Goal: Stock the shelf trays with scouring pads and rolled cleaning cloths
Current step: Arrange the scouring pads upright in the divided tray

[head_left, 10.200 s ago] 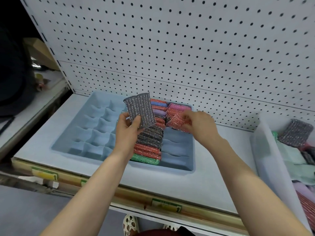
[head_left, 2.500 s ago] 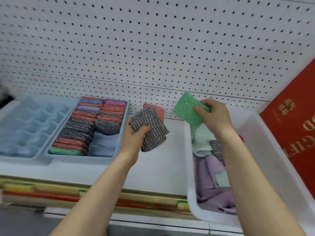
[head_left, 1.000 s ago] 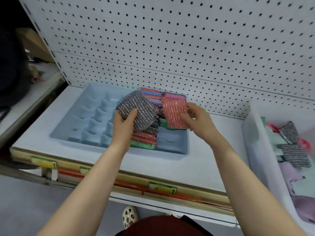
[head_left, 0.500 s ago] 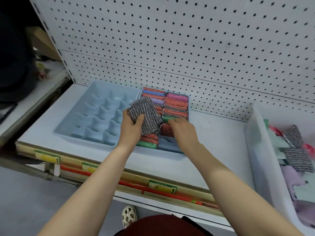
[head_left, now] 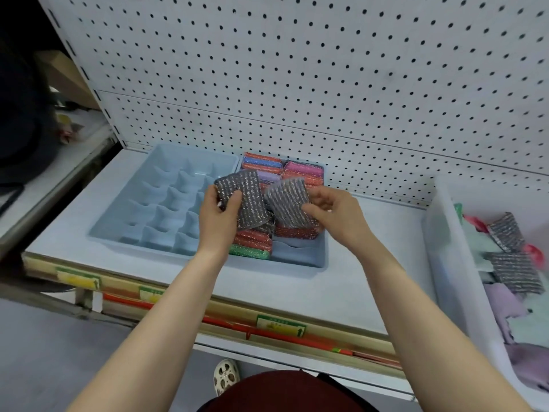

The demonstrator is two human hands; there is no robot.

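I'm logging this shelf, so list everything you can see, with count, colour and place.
divided tray: one, pale blue, shelf left, compartments bare
pad tray: one, pale blue, beside it, two rows of coloured scouring pads
grey pads: small stack, left grip
grey pad: one, right grip
white bin: one, far right, holding grey pads and cloths
pegboard: white, behind
left hand: holding the stack
right hand: pinching the pad
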